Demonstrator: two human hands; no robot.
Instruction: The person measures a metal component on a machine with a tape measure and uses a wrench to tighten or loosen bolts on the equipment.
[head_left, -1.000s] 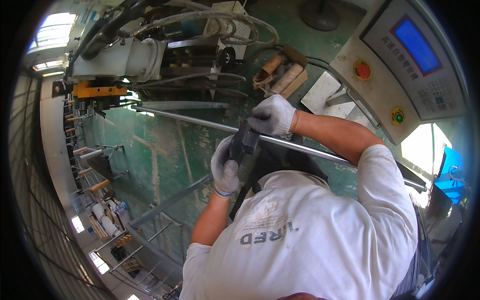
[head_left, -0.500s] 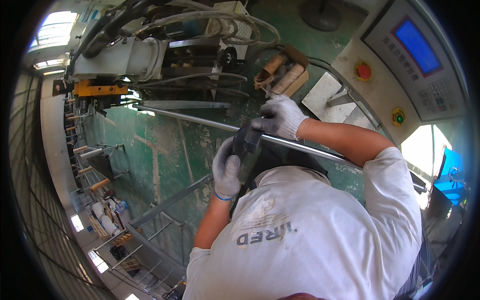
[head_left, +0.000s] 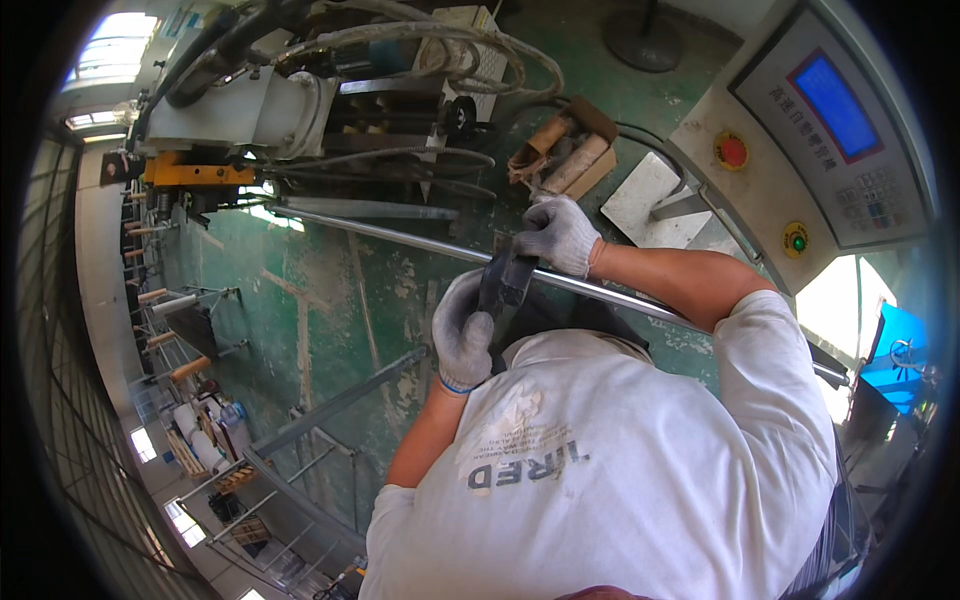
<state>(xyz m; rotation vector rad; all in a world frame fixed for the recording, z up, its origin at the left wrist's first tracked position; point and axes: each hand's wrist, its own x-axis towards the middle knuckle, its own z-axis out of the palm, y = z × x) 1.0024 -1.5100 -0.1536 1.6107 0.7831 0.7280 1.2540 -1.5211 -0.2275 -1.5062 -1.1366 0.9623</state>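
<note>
A long shiny metal rod (head_left: 400,236) runs slantwise across in front of me. Draped over it is a black strip (head_left: 508,280), its material too dark to make out. My left hand (head_left: 463,338), in a grey-and-white work glove, curls against the strip's left side below the rod. From the far side, my right hand (head_left: 562,238), gloved the same way, has its fingers closed on the strip's upper end. Parts of the fingers of both hands are hidden behind the strip.
At the left stands a machine with a yellow block (head_left: 198,174), where the rod's far end lies. A control panel (head_left: 830,130) with a blue screen fills the upper right. Beyond my right hand sits an open cardboard box (head_left: 570,150). A metal frame (head_left: 335,400) stands at lower left.
My left hand and the black strip have shifted slightly to the right. The fingers of my right hand have moved a little along the strip's upper end.
</note>
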